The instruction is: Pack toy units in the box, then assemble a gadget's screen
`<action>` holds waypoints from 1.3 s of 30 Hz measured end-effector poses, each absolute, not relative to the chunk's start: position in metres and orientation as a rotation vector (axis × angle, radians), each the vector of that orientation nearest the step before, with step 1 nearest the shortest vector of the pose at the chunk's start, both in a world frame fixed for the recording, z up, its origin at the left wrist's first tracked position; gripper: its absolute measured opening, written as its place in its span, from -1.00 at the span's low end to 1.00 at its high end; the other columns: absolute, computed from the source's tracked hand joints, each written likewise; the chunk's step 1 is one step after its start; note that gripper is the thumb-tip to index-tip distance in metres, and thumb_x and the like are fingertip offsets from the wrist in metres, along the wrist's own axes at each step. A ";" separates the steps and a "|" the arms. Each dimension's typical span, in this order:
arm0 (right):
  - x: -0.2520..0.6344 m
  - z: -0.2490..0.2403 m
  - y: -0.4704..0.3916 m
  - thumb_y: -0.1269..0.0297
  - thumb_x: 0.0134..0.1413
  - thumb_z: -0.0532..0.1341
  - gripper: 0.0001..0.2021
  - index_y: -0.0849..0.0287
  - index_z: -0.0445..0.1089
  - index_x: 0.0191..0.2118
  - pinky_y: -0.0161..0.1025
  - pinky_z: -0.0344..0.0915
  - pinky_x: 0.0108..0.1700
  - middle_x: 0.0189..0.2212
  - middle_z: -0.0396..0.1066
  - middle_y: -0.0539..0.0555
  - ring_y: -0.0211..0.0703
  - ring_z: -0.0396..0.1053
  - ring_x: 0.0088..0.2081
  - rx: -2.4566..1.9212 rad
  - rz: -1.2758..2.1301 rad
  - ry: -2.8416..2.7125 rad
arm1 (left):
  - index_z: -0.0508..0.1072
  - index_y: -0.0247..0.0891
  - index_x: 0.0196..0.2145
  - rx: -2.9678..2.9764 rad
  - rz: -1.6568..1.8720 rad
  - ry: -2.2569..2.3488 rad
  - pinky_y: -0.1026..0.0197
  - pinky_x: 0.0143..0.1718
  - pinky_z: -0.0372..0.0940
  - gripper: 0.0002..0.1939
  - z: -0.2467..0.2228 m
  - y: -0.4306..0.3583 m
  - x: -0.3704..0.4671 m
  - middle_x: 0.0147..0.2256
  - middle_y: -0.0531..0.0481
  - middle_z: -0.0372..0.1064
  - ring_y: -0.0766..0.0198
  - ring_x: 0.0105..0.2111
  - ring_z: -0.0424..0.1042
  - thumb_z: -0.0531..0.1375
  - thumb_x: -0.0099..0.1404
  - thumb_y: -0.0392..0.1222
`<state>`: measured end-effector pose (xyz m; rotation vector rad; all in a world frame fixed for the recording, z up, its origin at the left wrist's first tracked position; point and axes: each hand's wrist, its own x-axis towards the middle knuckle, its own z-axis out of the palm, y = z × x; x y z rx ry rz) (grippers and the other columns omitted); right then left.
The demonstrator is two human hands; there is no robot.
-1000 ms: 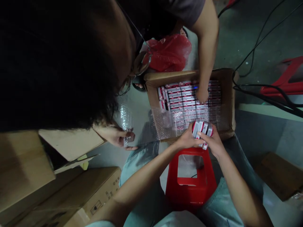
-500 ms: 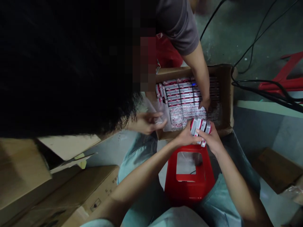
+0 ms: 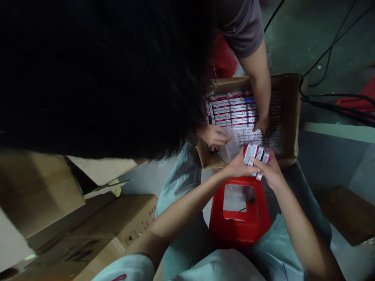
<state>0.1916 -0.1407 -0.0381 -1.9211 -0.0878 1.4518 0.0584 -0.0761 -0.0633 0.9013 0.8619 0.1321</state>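
Note:
Several flat silver-and-red devices (image 3: 254, 155) stand side by side between my two hands, over the near edge of a cardboard box. My left hand (image 3: 238, 164) is closed on the left end of the stack. At the right end, my right hand (image 3: 271, 168) grips the same devices, its thumb across their near side. Rows of similar silver-and-red devices (image 3: 238, 111) fill the box, the nearer part covered by bubble wrap (image 3: 248, 135). A co-worker's one hand (image 3: 261, 125) rests on the wrap; the other (image 3: 215, 136) is blurred beside a clear plastic sheet (image 3: 230, 146).
The open box (image 3: 290, 117) stands beyond my knees. A red stool (image 3: 240, 234) is between my legs. The co-worker's dark head (image 3: 102, 78) blocks the upper left. Cartons (image 3: 117, 222) lie at lower left; black cables (image 3: 325, 103) run at the right.
The view has shifted, so the box and my hands appear further right. The co-worker's left-side hand has moved inward over the box with the plastic sheet. My hands keep their grip on the devices.

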 end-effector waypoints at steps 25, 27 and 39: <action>0.191 -0.034 -0.138 -0.03 -0.40 0.56 -0.31 0.04 0.33 -0.09 0.10 0.46 -0.03 -0.22 0.58 0.05 0.12 0.54 -0.13 -1.909 1.428 -0.025 | 0.27 -0.30 0.08 0.941 0.135 0.929 -0.09 0.13 0.31 -0.20 -0.068 -0.078 0.054 0.00 -0.18 0.39 0.01 0.01 0.41 0.52 -0.01 -0.05; 0.192 -0.033 -0.138 -0.05 -0.38 0.56 -0.31 0.04 0.33 -0.08 0.09 0.45 -0.02 -0.21 0.57 0.06 0.12 0.53 -0.11 -1.903 1.439 -0.038 | 0.26 -0.29 0.09 0.935 0.133 0.918 -0.10 0.12 0.32 -0.18 -0.066 -0.076 0.053 -0.01 -0.17 0.40 0.01 0.00 0.42 0.53 -0.02 -0.04; 0.192 -0.033 -0.137 -0.12 -0.37 0.56 -0.29 0.06 0.37 -0.07 0.03 0.45 -0.04 -0.20 0.59 0.07 0.10 0.53 -0.11 -1.893 1.437 -0.040 | 0.19 -0.28 0.14 0.739 0.071 0.942 -0.07 0.10 0.34 -0.03 -0.055 -0.073 0.052 0.02 -0.19 0.40 -0.02 0.04 0.41 0.57 -0.11 0.00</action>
